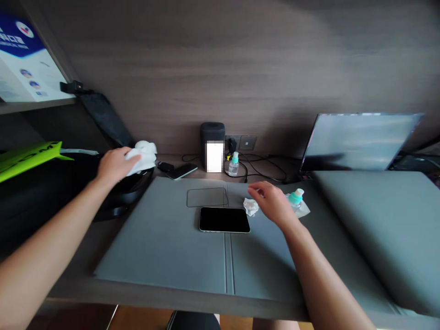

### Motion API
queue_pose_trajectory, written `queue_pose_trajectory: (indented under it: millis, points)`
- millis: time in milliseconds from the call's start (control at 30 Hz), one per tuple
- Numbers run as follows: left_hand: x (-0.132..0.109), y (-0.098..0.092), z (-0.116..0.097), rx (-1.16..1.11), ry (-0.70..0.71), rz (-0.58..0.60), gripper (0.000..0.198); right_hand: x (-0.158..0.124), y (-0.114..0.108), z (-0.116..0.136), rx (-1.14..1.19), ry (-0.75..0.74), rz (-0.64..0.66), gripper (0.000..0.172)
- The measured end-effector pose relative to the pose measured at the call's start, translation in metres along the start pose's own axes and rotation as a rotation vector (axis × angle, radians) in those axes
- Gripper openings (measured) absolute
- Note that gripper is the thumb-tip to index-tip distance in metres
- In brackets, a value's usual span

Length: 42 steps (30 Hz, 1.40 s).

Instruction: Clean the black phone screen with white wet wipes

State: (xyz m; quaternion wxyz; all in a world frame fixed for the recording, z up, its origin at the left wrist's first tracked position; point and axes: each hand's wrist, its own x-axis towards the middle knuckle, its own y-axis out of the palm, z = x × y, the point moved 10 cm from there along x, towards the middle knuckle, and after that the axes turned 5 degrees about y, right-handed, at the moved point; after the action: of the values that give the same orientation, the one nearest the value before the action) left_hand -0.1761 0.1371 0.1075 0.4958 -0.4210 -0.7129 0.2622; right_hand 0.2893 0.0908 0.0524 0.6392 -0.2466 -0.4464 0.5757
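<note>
As the head view shows, the left grip [118,166] is closed over white tissue [147,155], while the right grip [275,199] hangs half-curled — apparently with nothing in it — just beside crumpled tissue [250,207]. The dark-screened phone [224,220] lies to the right grip's left, nearer the person, on a grey mat [165,256]. The step looks like taking tissue; the next move calls for a light, steady pull.

There are two bottles [233,167] [295,198], two phones [224,220] [182,171], one small tissue ball [250,207] and one screen [360,142].
</note>
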Motion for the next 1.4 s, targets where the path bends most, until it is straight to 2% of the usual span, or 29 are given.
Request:
queue_pose_trajectory:
  millis: [100, 133, 167, 200, 233, 300, 433, 467, 500, 567, 633, 700, 833, 1033, 1200, 1400]
  points:
    - [0.011, -0.022, 0.056, 0.096, -0.14, -0.05, 0.048, 0.0, 0.01, -0.021, -0.094, 0.031, 0.11, 0.018]
    - [0.009, -0.026, 0.064, 0.113, -0.172, -0.076, 0.05, -0.001, 0.014, -0.023, -0.1, 0.024, 0.13, 0.017]
    - [0.006, -0.028, 0.063, 0.119, -0.169, -0.103, 0.05, -0.004, 0.019, -0.024, -0.113, 0.016, 0.15, 0.017]
    - [0.001, -0.027, 0.052, 0.111, -0.12, -0.129, 0.05, -0.006, 0.024, -0.024, -0.127, 0.007, 0.168, 0.017]
    - [-0.004, -0.022, 0.033, 0.095, -0.033, -0.144, 0.049, -0.008, 0.029, -0.023, -0.141, -0.001, 0.182, 0.018]
    - [-0.019, -0.006, -0.019, 0.049, 0.15, -0.127, 0.041, -0.011, 0.035, -0.02, -0.161, -0.017, 0.2, 0.02]
    - [-0.067, 0.055, -0.142, -0.076, 0.509, 0.146, 0.021, -0.012, 0.04, -0.013, -0.19, -0.049, 0.212, 0.023]
    - [-0.084, 0.071, -0.172, -0.112, 0.638, 0.238, 0.02, -0.012, 0.04, -0.012, -0.199, -0.055, 0.211, 0.023]
    - [-0.1, 0.083, -0.195, -0.146, 0.745, 0.306, 0.019, -0.012, 0.039, -0.011, -0.21, -0.058, 0.207, 0.023]
    - [-0.118, 0.096, -0.217, -0.209, 0.814, 0.342, 0.017, -0.012, 0.037, -0.01, -0.222, -0.062, 0.196, 0.022]
    - [-0.125, 0.101, -0.218, -0.282, 0.806, 0.347, 0.017, -0.012, 0.032, -0.005, -0.195, -0.078, 0.17, 0.021]
    - [-0.13, 0.103, -0.212, -0.341, 0.813, 0.404, 0.019, -0.014, 0.025, 0.005, -0.121, -0.123, 0.125, 0.019]
    - [-0.137, 0.101, -0.205, -0.395, 0.837, 0.543, 0.047, -0.019, 0.016, 0.029, 0.06, -0.209, 0.077, 0.014]
    - [-0.143, 0.107, -0.203, -0.336, 0.844, 0.609, 0.077, -0.034, 0.04, 0.07, 0.198, -0.337, 0.217, 0.013]
    - [-0.146, 0.109, -0.204, -0.303, 0.868, 0.592, 0.075, -0.053, 0.059, 0.098, 0.137, -0.501, 0.28, 0.019]
    - [-0.146, 0.11, -0.207, -0.315, 0.872, 0.586, 0.067, -0.067, 0.062, 0.115, 0.056, -0.591, 0.28, 0.025]
